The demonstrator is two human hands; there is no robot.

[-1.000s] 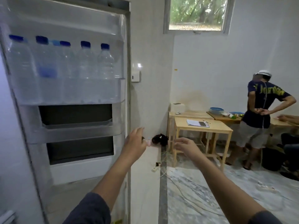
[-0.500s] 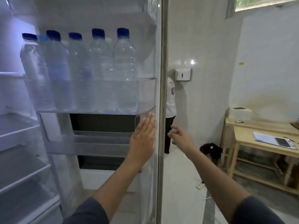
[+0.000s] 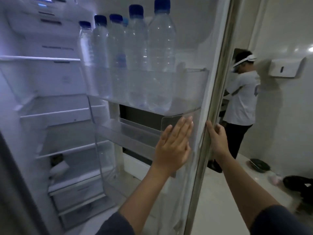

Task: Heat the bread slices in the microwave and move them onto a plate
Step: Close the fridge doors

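left hand (image 3: 174,145) lies flat on the inside of the fridge door (image 3: 191,31), fingers (image 3: 184,128) straight and together; right hand (image 3: 217,138) fingers are clamped on its edge.

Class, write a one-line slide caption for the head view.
Left hand flat on the open fridge door, right hand gripping its edge, water bottles lined in the door shelf.
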